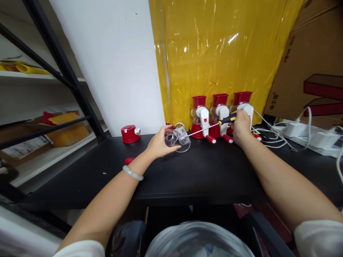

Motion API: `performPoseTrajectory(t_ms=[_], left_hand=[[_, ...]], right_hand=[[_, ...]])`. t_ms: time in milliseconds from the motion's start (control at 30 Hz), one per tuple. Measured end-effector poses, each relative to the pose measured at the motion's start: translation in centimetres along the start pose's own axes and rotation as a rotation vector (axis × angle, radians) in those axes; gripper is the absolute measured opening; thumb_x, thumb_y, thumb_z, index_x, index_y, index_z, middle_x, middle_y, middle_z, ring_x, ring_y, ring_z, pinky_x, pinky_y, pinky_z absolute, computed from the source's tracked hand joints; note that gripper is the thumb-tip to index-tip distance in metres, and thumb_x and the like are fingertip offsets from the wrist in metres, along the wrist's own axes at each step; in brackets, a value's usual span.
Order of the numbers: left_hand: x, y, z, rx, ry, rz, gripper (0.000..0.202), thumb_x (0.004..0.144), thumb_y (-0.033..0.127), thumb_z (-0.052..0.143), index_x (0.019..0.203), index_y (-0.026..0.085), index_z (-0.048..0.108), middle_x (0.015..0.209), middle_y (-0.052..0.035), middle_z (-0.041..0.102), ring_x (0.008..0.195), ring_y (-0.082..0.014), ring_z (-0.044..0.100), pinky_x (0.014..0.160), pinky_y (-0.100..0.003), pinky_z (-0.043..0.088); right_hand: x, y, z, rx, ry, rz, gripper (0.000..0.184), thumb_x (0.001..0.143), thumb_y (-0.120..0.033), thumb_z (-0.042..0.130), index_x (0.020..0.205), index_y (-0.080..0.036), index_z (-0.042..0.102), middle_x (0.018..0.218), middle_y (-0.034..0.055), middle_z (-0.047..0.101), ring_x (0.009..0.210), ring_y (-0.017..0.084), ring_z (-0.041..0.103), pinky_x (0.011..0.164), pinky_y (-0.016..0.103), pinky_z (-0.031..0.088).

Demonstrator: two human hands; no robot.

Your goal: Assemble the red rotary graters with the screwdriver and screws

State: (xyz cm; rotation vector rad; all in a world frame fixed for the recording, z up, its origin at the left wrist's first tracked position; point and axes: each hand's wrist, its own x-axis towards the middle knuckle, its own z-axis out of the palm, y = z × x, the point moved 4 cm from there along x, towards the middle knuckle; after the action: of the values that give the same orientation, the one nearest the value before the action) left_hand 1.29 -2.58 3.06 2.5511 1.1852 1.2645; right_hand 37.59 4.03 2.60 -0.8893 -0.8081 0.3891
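Observation:
My left hand (160, 143) is closed round a clear plastic grater housing (182, 139), held just above the black table. In my right hand (240, 125) is a screwdriver (226, 119) with a yellow and black handle. Its long shaft points left, and the tip meets the right side of the clear housing; whether it sits on a screw is too small to tell. Beyond my hands stand three rotary graters (199, 117) with red tops, red bases and white cranks. A red base part (130, 134) with a white knob lies left of my left hand.
A small red piece (129, 161) lies by my left wrist on the black table (198, 175). White cables and a power strip (313, 137) are at the right. A black-framed shelf (72, 84) stands left, a cardboard box (308, 64) right. Yellow wrap (219, 46) covers the back.

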Motion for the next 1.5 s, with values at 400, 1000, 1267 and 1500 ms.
performPoseTrajectory(t_ms=[400,1000,1267,1500], left_hand=[[-0.10,-0.29,0.04,0.022,-0.029,-0.013,0.087,0.062,0.042,0.086,0.134,0.023,0.040,0.125,-0.0118,0.065,0.115,-0.0302,0.065,0.098,-0.049,0.053],[-0.10,-0.51,0.05,0.043,-0.061,-0.019,0.088,0.063,0.044,0.085,0.136,0.024,0.041,0.124,-0.0105,0.066,0.113,-0.0292,0.065,0.097,-0.047,0.053],[-0.08,-0.48,0.03,0.034,-0.056,-0.012,0.086,0.063,0.044,0.085,0.135,0.025,0.042,0.125,-0.0103,0.066,0.113,-0.0291,0.065,0.097,-0.047,0.053],[-0.08,-0.58,0.09,0.028,-0.064,-0.002,0.086,0.064,0.042,0.085,0.136,0.024,0.041,0.126,-0.0116,0.065,0.113,-0.0300,0.066,0.096,-0.048,0.053]], right_hand=[[-0.34,-0.29,0.15,0.105,-0.084,0.091,0.050,0.089,-0.065,0.038,0.067,-0.023,0.055,0.045,-0.0013,0.047,0.032,0.011,0.041,0.025,0.024,0.024],[-0.28,0.37,0.67,0.124,-0.188,0.083,0.031,0.084,-0.049,0.063,0.070,-0.025,0.051,0.043,-0.0091,0.039,0.029,0.008,0.030,0.030,0.024,0.036],[-0.54,0.67,0.61,0.186,-0.159,0.223,0.040,0.090,-0.053,0.041,0.076,-0.020,0.058,0.052,0.0003,0.058,0.035,0.013,0.051,0.030,0.024,0.038],[-0.64,0.58,0.92,0.191,-0.176,0.216,0.023,0.089,-0.038,0.050,0.075,-0.021,0.057,0.050,-0.0052,0.049,0.033,0.009,0.043,0.032,0.022,0.039]])
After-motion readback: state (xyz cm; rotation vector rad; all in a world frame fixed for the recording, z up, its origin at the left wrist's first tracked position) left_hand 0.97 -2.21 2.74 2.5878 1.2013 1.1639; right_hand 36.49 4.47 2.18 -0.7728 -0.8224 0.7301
